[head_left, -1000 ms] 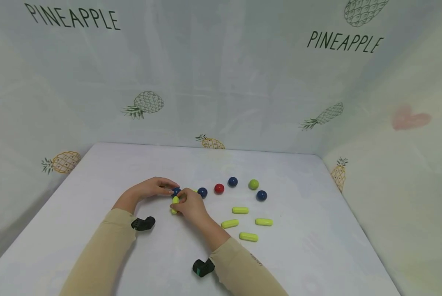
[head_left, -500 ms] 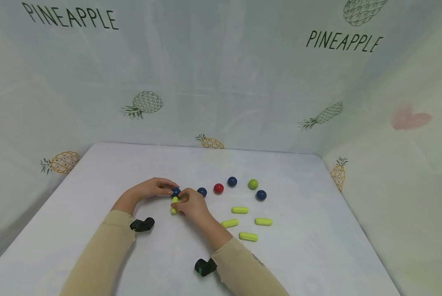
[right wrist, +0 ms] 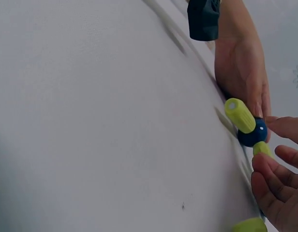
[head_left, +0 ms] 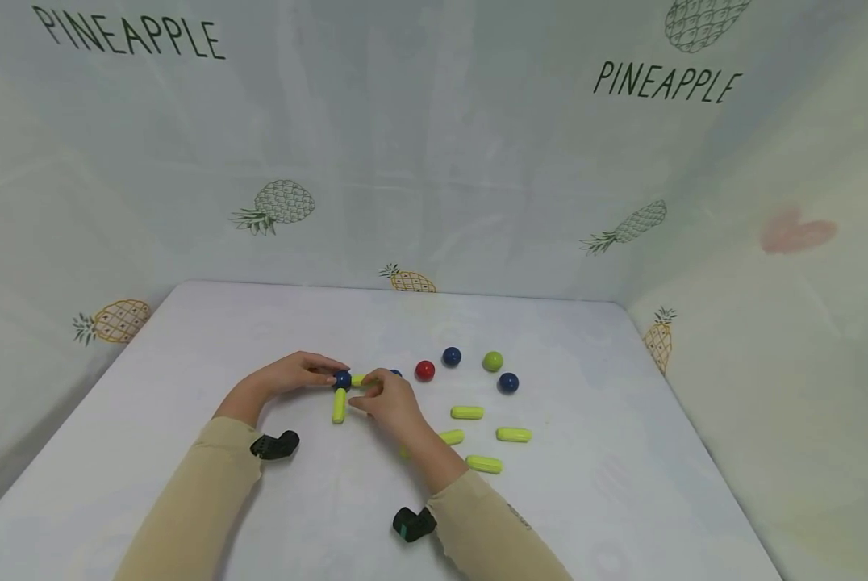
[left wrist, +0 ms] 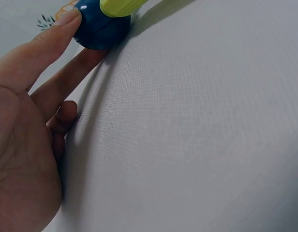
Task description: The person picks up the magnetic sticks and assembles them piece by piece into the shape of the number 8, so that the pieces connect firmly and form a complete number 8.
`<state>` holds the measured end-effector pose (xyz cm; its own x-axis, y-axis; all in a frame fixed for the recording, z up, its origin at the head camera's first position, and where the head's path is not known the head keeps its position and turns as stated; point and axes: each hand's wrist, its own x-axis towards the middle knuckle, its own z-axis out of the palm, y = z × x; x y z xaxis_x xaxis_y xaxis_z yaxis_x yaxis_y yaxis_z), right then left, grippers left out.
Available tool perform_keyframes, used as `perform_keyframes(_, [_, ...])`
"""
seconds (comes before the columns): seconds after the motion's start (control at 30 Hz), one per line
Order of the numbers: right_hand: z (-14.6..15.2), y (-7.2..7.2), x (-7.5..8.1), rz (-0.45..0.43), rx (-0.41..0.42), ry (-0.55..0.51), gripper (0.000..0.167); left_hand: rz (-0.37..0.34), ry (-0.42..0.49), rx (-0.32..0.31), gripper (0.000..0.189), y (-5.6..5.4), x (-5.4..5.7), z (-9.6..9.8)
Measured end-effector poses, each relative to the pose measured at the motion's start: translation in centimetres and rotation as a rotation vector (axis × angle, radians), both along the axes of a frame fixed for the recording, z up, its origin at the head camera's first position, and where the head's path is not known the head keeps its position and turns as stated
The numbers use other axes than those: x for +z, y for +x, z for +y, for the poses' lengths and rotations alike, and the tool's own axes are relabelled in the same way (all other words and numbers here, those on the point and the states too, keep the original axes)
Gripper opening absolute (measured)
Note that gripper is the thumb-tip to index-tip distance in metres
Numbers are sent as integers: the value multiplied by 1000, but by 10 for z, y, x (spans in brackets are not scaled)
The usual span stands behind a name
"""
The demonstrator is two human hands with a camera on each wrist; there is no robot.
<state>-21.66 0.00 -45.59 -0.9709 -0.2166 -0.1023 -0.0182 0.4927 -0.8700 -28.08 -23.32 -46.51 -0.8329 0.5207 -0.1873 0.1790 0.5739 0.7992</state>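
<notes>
With thumb and fingertips, my left hand [head_left: 294,374] holds a blue ball [head_left: 342,379] down at the table. A yellow-green stick [head_left: 340,406] joins this ball and points toward me; its joint shows close up in the left wrist view, where the ball [left wrist: 98,31] meets the stick [left wrist: 121,6]. A second yellow-green stick [head_left: 357,380] runs right from the ball toward another blue ball [head_left: 396,374], mostly hidden by my right hand [head_left: 394,403]. The right hand's thumb and index finger are spread apart beside the sticks, other fingers bent close to the second stick [right wrist: 261,149].
Right of the hands lie a red ball [head_left: 424,370], a blue ball [head_left: 452,356], a green ball [head_left: 493,361] and another blue ball [head_left: 508,382]. Several loose yellow-green sticks [head_left: 484,464] lie nearer, one partly behind my right wrist. A printed curtain [head_left: 434,161] hangs behind the table.
My right hand has let go of the near stick and drawn slightly right, baring that stick and part of the second. My left hand keeps its hold on the blue ball.
</notes>
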Motion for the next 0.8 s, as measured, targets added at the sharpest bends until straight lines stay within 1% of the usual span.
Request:
perform_keyframes(0.1, [6,0,1,21,-3,12,36,3,-3,8,36,1,0,2])
perform_keyframes(0.37, [21,-2,3,65,-74,-17,34,29,-20,2,36,0,1,3])
perform_keyframes(0.53, [30,-3,6,82,-117,-20,33,18,-34,23,36,1,4,5])
perform_keyframes(0.7, [40,-5,6,88,-145,-24,33,22,-35,20,35,1,5,7])
perform_keyframes(0.8, [46,-4,8,108,-161,-31,32,24,-34,28,34,1,5,8])
